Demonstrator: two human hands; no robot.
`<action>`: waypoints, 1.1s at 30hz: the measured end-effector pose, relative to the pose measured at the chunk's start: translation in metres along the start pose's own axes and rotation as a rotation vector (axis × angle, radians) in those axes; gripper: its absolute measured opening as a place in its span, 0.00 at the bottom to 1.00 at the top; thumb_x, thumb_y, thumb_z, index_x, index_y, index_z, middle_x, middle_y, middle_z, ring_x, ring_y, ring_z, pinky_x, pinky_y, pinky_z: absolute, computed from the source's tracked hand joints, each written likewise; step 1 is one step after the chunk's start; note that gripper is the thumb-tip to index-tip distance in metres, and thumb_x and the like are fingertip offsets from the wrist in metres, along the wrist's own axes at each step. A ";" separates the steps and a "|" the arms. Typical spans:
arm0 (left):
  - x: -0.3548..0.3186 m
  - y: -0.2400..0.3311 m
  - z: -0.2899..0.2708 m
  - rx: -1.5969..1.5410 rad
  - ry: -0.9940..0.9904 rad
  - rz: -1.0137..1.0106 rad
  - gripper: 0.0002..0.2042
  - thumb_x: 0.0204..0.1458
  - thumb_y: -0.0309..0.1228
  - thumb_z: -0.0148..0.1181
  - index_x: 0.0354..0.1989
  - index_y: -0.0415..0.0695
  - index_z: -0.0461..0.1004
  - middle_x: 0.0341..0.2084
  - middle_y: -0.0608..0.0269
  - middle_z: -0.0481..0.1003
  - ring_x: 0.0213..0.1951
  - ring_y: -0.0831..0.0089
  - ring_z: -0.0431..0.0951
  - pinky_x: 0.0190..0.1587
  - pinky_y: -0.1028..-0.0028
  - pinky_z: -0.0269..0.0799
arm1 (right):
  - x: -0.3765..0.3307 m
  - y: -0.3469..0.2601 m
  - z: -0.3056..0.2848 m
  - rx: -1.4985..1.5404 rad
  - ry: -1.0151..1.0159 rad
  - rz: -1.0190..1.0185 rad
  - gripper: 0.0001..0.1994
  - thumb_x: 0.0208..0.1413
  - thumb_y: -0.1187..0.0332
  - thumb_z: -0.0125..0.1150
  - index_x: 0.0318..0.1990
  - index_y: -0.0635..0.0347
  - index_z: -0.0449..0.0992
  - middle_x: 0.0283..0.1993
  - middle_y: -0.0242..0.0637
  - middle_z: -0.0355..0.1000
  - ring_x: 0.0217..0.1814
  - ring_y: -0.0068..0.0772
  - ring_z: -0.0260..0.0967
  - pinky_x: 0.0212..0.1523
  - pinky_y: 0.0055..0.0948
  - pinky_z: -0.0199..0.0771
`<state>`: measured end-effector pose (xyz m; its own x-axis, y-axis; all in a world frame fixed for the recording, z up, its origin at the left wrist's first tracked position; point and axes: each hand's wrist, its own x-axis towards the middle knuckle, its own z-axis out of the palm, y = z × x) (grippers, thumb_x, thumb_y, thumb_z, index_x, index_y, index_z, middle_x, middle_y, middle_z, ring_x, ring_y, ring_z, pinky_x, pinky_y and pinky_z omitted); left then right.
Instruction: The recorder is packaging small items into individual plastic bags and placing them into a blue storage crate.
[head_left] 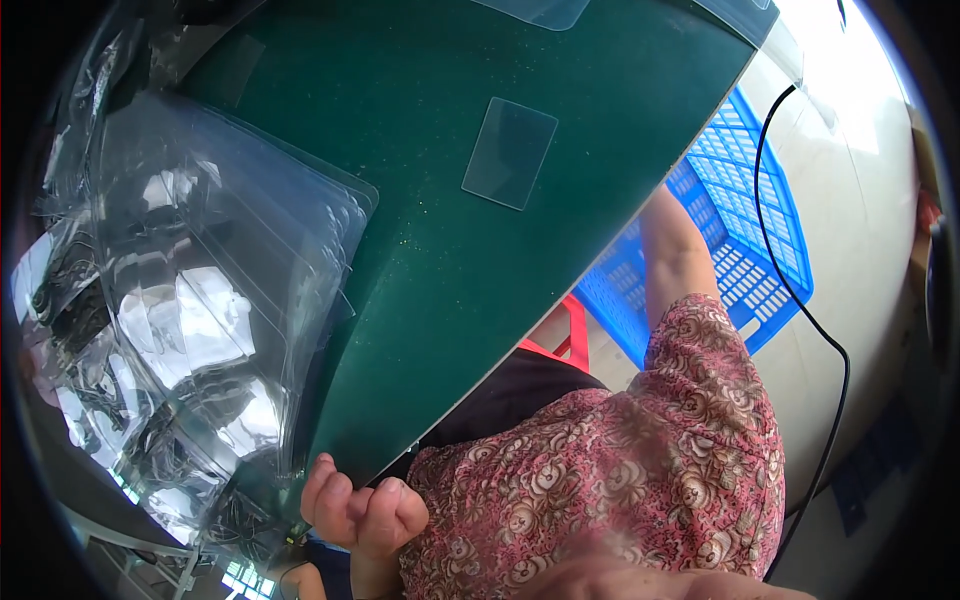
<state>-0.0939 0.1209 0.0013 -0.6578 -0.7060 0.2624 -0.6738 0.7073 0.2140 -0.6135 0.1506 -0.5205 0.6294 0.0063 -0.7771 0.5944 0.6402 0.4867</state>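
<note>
My left hand [365, 510] is at the near corner of the green tabletop [440, 290], its fingers curled in and nothing visible in them. Beside it on the left lies a large stack of clear plastic sheets [250, 230] with rounded corners, glossy with reflections. My right forearm [678, 255] reaches down over a blue plastic basket [755, 240] beside the table. The table edge hides my right hand, so its fingers do not show. A small clear rectangular plastic piece [510, 153] lies flat on the tabletop, apart from both hands.
More clear sheets [540, 8] lie at the far table edge. Crumpled clear film [80, 270] bunches along the left. A red stool [570, 335] shows below the table edge. A black cable [800, 305] hangs on the right, crossing in front of the basket's side.
</note>
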 end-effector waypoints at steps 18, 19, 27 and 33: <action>0.005 0.011 -0.007 0.013 -0.066 0.017 0.06 0.53 0.25 0.52 0.35 0.35 0.71 0.51 0.38 0.64 0.53 0.39 0.69 0.51 0.45 0.75 | 0.035 0.070 0.074 -1.477 1.348 -1.104 0.35 0.52 0.44 0.64 0.65 0.51 0.67 0.65 0.41 0.67 0.69 0.47 0.61 0.67 0.42 0.62; 0.005 0.012 -0.007 0.024 -0.077 -0.005 0.06 0.52 0.25 0.51 0.37 0.41 0.70 0.52 0.42 0.63 0.54 0.42 0.68 0.53 0.47 0.74 | 0.029 0.073 0.074 -1.495 1.436 -1.314 0.35 0.52 0.44 0.64 0.63 0.52 0.69 0.64 0.42 0.68 0.68 0.48 0.62 0.67 0.43 0.62; 0.004 0.013 -0.002 0.038 -0.051 0.011 0.07 0.53 0.26 0.50 0.39 0.47 0.69 0.54 0.45 0.62 0.54 0.45 0.66 0.55 0.48 0.73 | 0.034 0.145 0.106 -1.434 1.260 -1.206 0.34 0.49 0.44 0.68 0.58 0.58 0.72 0.60 0.45 0.71 0.63 0.49 0.66 0.60 0.45 0.68; 0.009 0.020 -0.004 0.043 -0.081 0.007 0.06 0.53 0.26 0.51 0.39 0.47 0.69 0.53 0.45 0.62 0.54 0.46 0.66 0.55 0.48 0.73 | 0.091 0.147 0.097 -1.462 1.130 -0.938 0.21 0.53 0.71 0.50 0.52 0.38 0.81 0.49 0.43 0.78 0.54 0.48 0.75 0.56 0.44 0.74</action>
<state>-0.1116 0.1285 0.0119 -0.6867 -0.7026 0.1866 -0.6815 0.7115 0.1711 -0.4205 0.1709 -0.4807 -0.4159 -0.6129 -0.6718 -0.6255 0.7291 -0.2780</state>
